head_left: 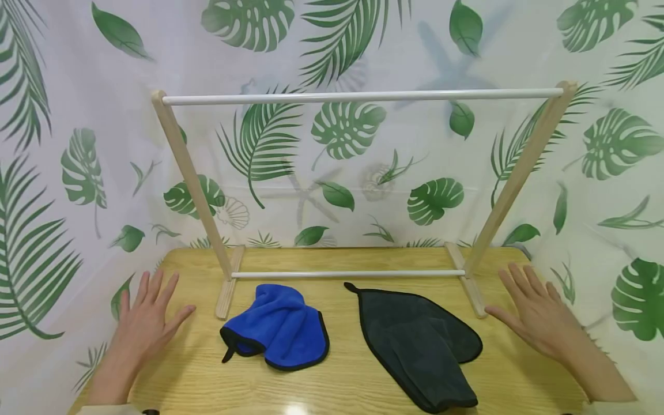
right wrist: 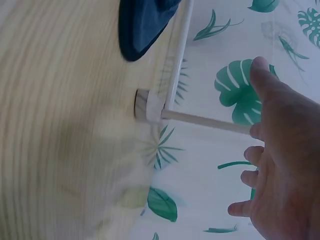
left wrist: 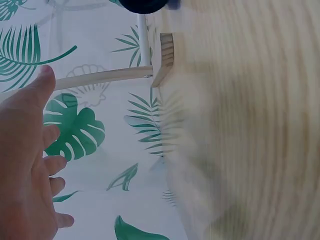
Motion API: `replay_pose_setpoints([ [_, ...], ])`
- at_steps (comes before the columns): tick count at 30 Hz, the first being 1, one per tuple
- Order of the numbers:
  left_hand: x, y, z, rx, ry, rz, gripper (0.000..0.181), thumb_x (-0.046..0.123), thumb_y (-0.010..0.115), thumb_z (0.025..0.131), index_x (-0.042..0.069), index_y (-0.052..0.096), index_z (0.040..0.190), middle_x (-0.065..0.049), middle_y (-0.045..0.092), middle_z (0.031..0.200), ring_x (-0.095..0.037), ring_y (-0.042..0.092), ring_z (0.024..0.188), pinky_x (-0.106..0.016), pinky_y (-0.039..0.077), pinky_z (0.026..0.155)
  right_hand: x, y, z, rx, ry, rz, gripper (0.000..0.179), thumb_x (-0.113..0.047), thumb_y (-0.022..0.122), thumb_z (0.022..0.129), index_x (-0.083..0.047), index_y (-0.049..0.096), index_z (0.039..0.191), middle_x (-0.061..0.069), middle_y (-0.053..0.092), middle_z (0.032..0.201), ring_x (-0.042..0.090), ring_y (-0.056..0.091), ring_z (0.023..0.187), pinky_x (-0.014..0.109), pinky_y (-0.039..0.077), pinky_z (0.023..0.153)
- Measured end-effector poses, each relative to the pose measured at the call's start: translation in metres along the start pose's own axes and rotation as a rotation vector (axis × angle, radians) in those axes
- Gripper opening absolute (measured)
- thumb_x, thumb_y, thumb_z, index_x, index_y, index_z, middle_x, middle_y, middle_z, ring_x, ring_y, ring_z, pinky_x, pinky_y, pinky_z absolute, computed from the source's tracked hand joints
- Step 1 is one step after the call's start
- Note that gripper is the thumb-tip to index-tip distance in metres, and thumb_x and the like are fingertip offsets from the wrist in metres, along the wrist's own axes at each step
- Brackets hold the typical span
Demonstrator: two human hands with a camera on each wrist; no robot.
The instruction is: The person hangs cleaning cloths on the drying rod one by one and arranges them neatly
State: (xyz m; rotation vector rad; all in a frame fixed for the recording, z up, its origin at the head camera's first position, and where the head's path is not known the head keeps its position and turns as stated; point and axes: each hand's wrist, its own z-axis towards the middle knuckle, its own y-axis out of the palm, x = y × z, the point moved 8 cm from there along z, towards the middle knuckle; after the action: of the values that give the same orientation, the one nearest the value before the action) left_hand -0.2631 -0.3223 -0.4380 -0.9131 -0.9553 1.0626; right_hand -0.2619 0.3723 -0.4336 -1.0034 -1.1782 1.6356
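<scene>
A crumpled blue towel (head_left: 287, 328) with black edging and a small hanging loop lies on the table, left of the middle. To its right lies a dark grey towel (head_left: 415, 340), partly folded over, its loop pointing to the back left. My left hand (head_left: 147, 317) is spread beside the rack's left foot and holds nothing. On the other side my right hand (head_left: 539, 314), fingers also spread, is near the rack's right foot, apart from the grey towel. Both wrist views show the hands with extended fingers; a corner of the grey towel (right wrist: 145, 25) appears in the right one.
Behind the towels stands a wooden rack (head_left: 510, 193) with a white top bar (head_left: 363, 96) and a white lower bar (head_left: 347, 274). The wooden table (head_left: 332, 389) meets a leaf-patterned curtain (head_left: 384, 225) at the back and sides.
</scene>
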Motion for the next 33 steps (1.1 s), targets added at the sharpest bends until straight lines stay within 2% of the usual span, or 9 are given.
replay_pose_setpoints([
  [8,0.012,-0.011,0.014,0.13,0.05,-0.085,0.073,0.047,0.054,0.107,-0.001,0.034,0.158,-0.034,0.029,0.159,-0.05,0.016,0.152,-0.073,0.013,0.115,-0.023,-0.003,0.016,0.014,-0.047,0.118,0.083,-0.042,0.06,0.105,0.01,0.024,0.159,0.036,0.02,0.162,0.052,0.008,0.152,0.074,0.018,0.112],
  [14,0.02,-0.027,0.033,0.229,0.071,-0.204,0.07,0.037,0.061,0.106,-0.009,0.037,0.154,-0.036,0.039,0.152,-0.055,0.032,0.143,-0.071,0.028,0.11,-0.047,-0.004,0.034,0.039,-0.065,0.238,0.076,-0.038,0.063,0.104,0.008,0.033,0.156,0.035,0.033,0.157,0.057,0.027,0.144,0.073,0.026,0.109],
  [20,0.021,-0.038,0.055,0.244,-0.004,-0.385,0.068,0.033,0.058,0.108,-0.006,0.031,0.158,-0.035,0.038,0.154,-0.056,0.034,0.14,-0.072,0.031,0.107,-0.07,-0.002,0.051,0.021,-0.03,0.382,0.073,-0.038,0.062,0.105,0.003,0.034,0.158,0.032,0.037,0.156,0.057,0.033,0.14,0.074,0.031,0.105],
  [24,0.022,-0.047,0.065,0.316,-0.024,-0.482,0.063,0.027,0.059,0.108,-0.007,0.036,0.156,-0.031,0.042,0.153,-0.053,0.041,0.138,-0.068,0.036,0.106,-0.089,0.004,0.064,-0.005,-0.028,0.446,0.071,-0.04,0.06,0.106,0.002,0.036,0.157,0.03,0.039,0.157,0.054,0.035,0.142,0.071,0.032,0.107],
  [27,0.023,-0.05,0.071,0.353,-0.034,-0.538,0.06,0.023,0.06,0.107,-0.007,0.038,0.155,-0.028,0.046,0.152,-0.048,0.045,0.137,-0.063,0.041,0.105,-0.105,0.009,0.071,-0.017,-0.039,0.465,0.069,-0.041,0.061,0.105,0.004,0.041,0.154,0.029,0.043,0.154,0.051,0.039,0.141,0.068,0.035,0.108],
  [33,0.021,-0.051,0.082,0.352,-0.117,-0.643,0.06,0.027,0.058,0.108,-0.001,0.037,0.158,-0.021,0.048,0.154,-0.039,0.047,0.14,-0.055,0.042,0.108,-0.129,0.019,0.086,0.009,-0.078,0.478,0.064,-0.037,0.064,0.104,0.005,0.048,0.149,0.027,0.052,0.147,0.047,0.048,0.136,0.063,0.041,0.106],
])
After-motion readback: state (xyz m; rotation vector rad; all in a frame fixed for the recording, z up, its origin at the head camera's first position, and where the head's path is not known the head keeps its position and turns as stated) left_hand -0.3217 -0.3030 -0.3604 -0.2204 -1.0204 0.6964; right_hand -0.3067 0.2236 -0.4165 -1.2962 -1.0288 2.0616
